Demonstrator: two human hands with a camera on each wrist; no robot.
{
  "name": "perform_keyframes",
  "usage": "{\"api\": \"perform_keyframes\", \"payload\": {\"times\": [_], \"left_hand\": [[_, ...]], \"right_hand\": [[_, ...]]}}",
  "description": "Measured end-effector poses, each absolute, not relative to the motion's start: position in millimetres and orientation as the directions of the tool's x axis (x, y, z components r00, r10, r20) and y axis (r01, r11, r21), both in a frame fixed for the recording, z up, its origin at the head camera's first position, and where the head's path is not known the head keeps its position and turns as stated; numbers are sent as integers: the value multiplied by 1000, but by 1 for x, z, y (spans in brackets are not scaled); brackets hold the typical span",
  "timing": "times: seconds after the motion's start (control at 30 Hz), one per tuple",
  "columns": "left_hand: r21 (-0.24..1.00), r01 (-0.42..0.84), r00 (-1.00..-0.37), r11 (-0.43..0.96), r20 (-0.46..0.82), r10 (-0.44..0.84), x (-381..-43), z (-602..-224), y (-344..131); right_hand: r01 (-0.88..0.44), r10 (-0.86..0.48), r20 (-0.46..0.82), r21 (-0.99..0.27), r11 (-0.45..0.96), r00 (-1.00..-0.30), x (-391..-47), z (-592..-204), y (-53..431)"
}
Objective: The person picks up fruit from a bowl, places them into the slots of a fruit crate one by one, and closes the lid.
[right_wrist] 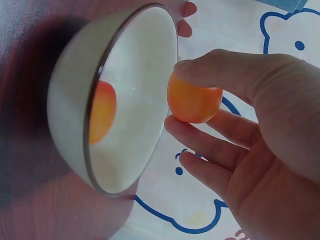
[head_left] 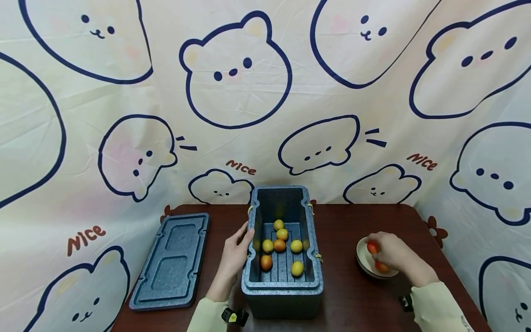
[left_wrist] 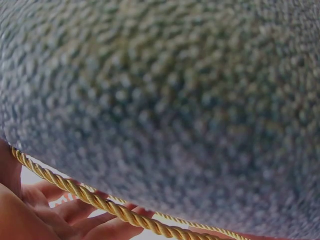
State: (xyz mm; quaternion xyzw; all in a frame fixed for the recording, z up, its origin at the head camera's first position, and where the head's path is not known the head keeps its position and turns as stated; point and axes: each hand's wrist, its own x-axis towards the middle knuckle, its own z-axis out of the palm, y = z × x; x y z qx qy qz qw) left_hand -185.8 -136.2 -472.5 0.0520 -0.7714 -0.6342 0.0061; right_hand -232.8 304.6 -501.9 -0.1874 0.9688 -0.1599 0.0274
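My left hand [head_left: 236,251] touches the left side of a speckled blue-grey box [head_left: 284,302], its thumb near the rim. In the left wrist view, its fingers [left_wrist: 120,227] extend behind a twisted gold cord [left_wrist: 95,198] along the box wall. Over at the right, my right hand [head_left: 390,251] pinches a small orange-red fruit [right_wrist: 195,102] between thumb and fingers, just above the mouth of a white bowl [right_wrist: 65,115]. Another orange-red fruit [right_wrist: 103,112] lies inside this bowl, partly hidden by the brown rim in the right wrist view.
Several yellow fruits [head_left: 296,246] and two orange ones [head_left: 266,263] lie on the box floor. To the left, a flat blue-grey lid [head_left: 168,263] rests on the dark brown table [head_left: 340,230]. Behind the table hangs a cloth printed with cartoon bears [head_left: 236,101].
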Motion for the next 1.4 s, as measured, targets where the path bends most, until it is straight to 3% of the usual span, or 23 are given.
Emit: {"api": "perform_keyframes", "payload": {"times": [1.4], "left_hand": [[980, -60, -996, 189, -46, -79, -188, -473, -137]], "right_hand": [[-454, -445, 101, -297, 840, -890, -252, -439, 284]]}}
